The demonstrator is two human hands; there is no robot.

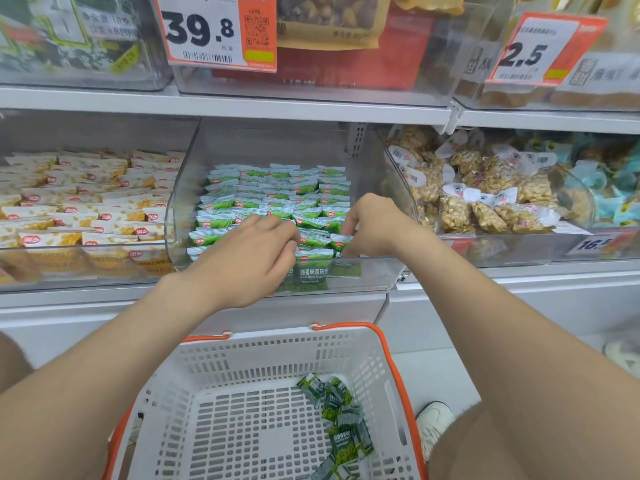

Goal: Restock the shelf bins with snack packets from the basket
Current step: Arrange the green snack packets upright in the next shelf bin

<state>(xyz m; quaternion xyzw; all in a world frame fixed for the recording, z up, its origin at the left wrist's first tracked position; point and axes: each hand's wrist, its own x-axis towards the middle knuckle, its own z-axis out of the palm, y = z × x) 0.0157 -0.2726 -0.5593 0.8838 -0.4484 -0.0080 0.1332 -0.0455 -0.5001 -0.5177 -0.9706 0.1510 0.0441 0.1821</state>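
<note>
Over the rim of the clear plastic bin (377,271), left hand (249,259) and right hand (375,226) curl fingers onto green snack packets (277,194). Fingertips are hidden; cannot tell if they pinch.

Green snack packets, in bin and basket
Neat overlapping rows of green packets (277,192) nearly fill the clear middle bin (377,271) on the shelf; a few loose packets (341,420) lie jumbled at the right of the near white, orange-handled basket (242,355).
</note>
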